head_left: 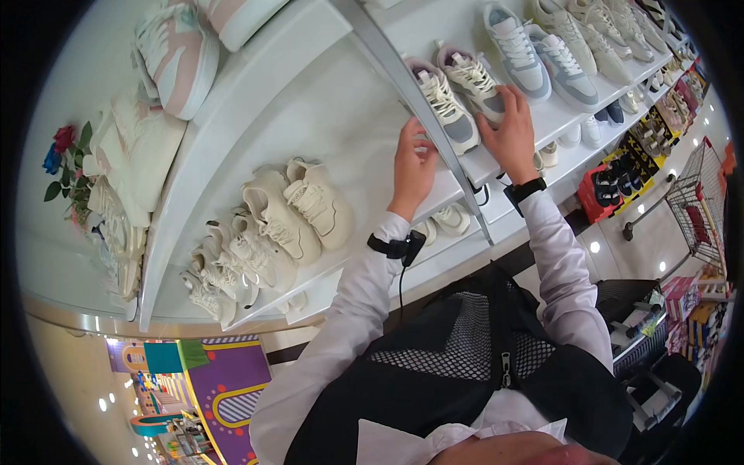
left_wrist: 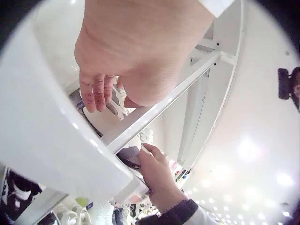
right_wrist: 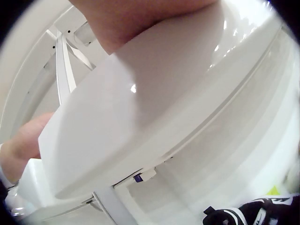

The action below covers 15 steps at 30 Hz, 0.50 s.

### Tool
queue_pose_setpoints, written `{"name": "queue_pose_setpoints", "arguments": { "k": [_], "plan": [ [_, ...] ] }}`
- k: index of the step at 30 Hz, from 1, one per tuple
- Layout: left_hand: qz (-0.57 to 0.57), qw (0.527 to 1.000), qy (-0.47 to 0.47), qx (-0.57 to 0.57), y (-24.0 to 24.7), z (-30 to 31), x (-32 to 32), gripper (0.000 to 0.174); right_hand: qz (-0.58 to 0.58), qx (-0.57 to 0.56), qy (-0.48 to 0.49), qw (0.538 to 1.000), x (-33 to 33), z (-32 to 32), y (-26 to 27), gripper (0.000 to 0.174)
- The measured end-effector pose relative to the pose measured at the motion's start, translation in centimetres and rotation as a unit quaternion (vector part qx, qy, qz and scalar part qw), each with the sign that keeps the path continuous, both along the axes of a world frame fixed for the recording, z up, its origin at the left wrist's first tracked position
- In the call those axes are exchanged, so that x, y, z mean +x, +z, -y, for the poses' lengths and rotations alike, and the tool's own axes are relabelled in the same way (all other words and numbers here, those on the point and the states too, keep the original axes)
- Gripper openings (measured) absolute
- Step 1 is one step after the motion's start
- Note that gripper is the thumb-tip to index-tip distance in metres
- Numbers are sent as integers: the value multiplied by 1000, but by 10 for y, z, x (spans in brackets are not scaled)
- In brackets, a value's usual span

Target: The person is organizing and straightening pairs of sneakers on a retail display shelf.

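Note:
A pair of white and grey sneakers with cream laces stands on the white shelf: the left sneaker (head_left: 446, 108) beside the metal divider bar (head_left: 434, 124), the right sneaker (head_left: 470, 76) next to it. My right hand (head_left: 509, 138) holds the right sneaker's toe, thumb on one side and fingers on the other. Across the bar, my left hand (head_left: 415, 170) reaches toward the left sneaker with loosely bent fingers. Those fingers (left_wrist: 96, 96) hang apart beside the bar in the left wrist view. In the right wrist view the shelf edge (right_wrist: 154, 103) hides my right fingers.
Blue-and-white sneakers (head_left: 521, 54) stand to the right on the same shelf. Cream shoes (head_left: 310, 201) line the left section. A curved shelf panel (head_left: 232, 101) bounds that side. Lower right are a red shoe box (head_left: 597, 194) and a shopping cart (head_left: 697, 205).

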<state>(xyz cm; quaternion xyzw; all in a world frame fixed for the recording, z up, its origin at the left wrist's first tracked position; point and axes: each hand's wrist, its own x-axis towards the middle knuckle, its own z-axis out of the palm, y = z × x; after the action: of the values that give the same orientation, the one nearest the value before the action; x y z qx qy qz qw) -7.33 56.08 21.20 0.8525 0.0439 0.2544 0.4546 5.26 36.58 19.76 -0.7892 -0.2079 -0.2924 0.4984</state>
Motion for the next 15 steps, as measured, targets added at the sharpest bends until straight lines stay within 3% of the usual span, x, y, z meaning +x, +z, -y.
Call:
{"name": "queue_pose_setpoints", "arguments": {
  "k": [3, 5, 15],
  "plan": [
    [12, 999, -22, -36, -11, 8, -17, 71, -9, -20, -25, 999, -2, -3, 4, 65],
    [37, 999, -19, 31, -17, 13, -21, 71, -35, -20, -14, 999, -3, -1, 8, 66],
    [27, 998, -56, 1, -13, 12, -21, 74, -3, -53, -32, 998, -5, -1, 11, 66]
  ]
}}
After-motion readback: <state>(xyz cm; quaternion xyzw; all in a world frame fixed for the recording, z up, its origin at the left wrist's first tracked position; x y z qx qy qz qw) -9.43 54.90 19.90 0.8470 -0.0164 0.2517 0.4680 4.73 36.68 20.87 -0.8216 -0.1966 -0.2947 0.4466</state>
